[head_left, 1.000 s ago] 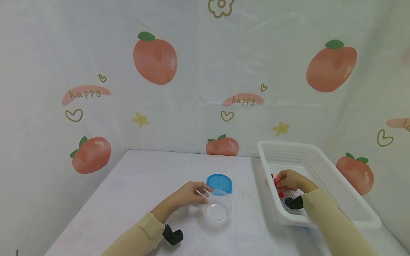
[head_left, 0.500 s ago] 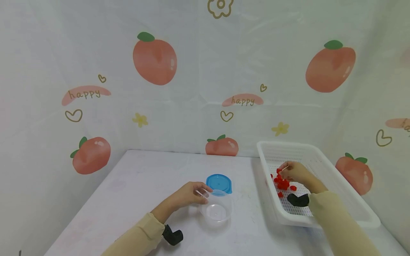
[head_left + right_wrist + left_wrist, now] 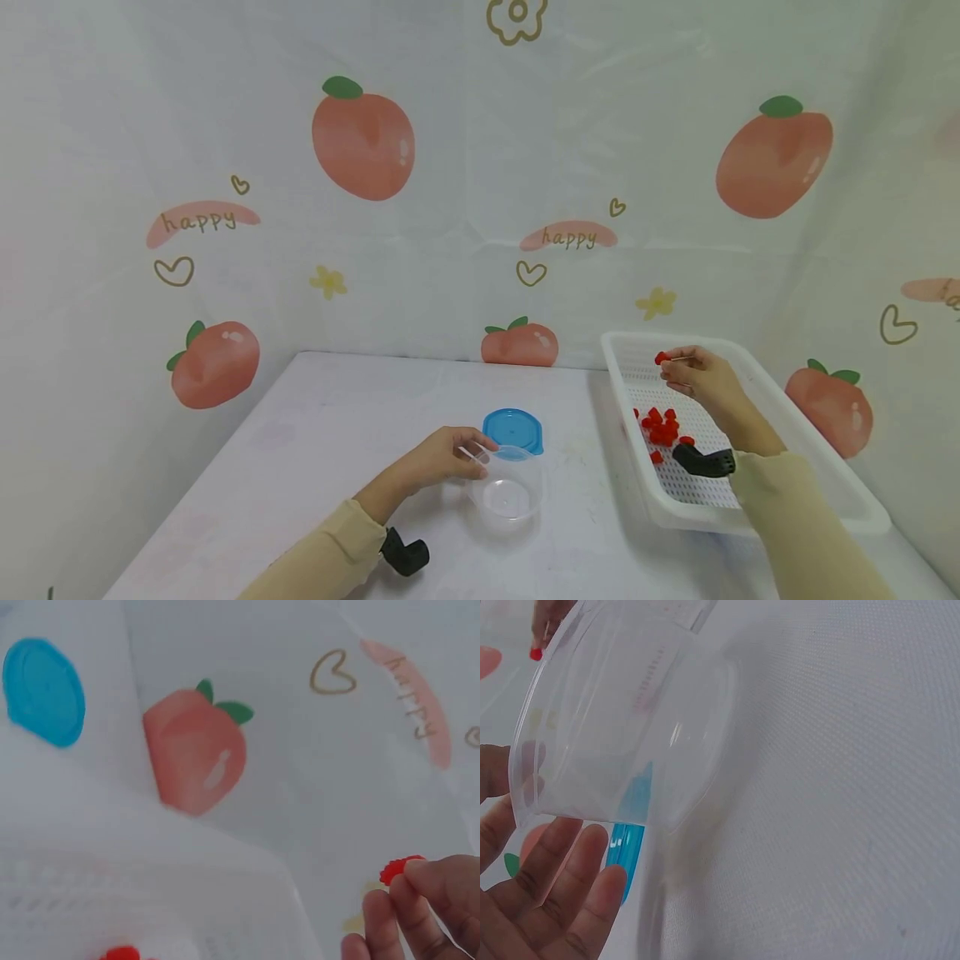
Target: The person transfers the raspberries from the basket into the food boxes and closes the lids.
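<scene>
My left hand (image 3: 446,456) grips the rim of a clear round plastic tub (image 3: 510,507) standing on the table. In the left wrist view, fingers lie against the near side of the tub (image 3: 622,727). Above the far part of a white basket (image 3: 639,454), my right hand (image 3: 708,387) pinches a small red bumpy piece (image 3: 397,870) between thumb and fingertip. Several similar red pieces (image 3: 663,431) lie in a loose heap on the basket floor, near its left wall. Their exact kind is too small to tell.
Just behind the tub lies a blue plastic lid (image 3: 513,427). The white perforated basket takes up the table's right side, with raised walls. A white printed cloth (image 3: 435,275) hangs behind the table. Black wrist mounts (image 3: 405,552) stick out below both sleeves.
My right hand has risen from the heap of red pieces and moved back and up, carrying one red piece. The heap is now uncovered. The left hand and tub have stayed put.
</scene>
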Action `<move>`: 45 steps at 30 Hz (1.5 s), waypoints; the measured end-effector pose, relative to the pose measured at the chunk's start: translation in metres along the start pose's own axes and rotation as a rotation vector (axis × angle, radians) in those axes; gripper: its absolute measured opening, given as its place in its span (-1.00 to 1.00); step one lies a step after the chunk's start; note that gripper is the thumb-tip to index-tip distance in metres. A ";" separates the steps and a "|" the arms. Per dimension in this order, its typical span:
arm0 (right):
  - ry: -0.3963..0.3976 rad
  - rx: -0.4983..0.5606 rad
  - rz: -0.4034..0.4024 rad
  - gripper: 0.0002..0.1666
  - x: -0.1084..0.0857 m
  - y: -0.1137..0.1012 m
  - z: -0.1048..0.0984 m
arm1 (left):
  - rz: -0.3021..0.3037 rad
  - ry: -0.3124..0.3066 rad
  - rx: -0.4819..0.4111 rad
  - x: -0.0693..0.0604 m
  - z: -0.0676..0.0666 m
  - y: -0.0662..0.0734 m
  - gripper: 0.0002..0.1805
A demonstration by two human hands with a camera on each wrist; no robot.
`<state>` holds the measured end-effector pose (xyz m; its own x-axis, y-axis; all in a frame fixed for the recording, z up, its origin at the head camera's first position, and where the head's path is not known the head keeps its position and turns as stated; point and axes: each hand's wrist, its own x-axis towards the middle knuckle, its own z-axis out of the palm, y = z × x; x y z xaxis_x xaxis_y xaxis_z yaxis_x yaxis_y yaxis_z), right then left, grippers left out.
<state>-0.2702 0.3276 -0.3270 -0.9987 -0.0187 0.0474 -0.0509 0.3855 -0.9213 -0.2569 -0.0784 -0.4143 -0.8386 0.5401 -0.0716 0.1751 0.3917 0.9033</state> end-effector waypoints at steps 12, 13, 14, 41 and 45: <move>0.001 0.518 -0.146 -0.88 -0.017 -0.029 0.030 | 0.003 0.000 0.003 0.002 0.001 -0.001 -0.66; -0.003 0.535 -0.160 -0.89 -0.018 -0.031 0.033 | 0.002 0.000 0.005 0.002 0.001 -0.001 -0.66; -0.006 0.551 -0.173 -0.90 -0.019 -0.033 0.036 | 0.002 0.000 0.007 0.002 0.001 -0.001 -0.66; -0.097 0.499 -0.089 -0.89 -0.046 -0.051 0.121 | -0.008 0.001 0.005 0.001 0.003 0.000 -0.66; -0.098 0.469 -0.041 -0.82 -0.049 -0.046 0.134 | -0.012 0.000 0.002 0.001 0.003 0.000 -0.66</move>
<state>-0.2188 0.1871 -0.3392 -0.9901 -0.1204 0.0720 -0.0633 -0.0749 -0.9952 -0.2563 -0.0755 -0.4152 -0.8405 0.5354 -0.0830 0.1657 0.3998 0.9015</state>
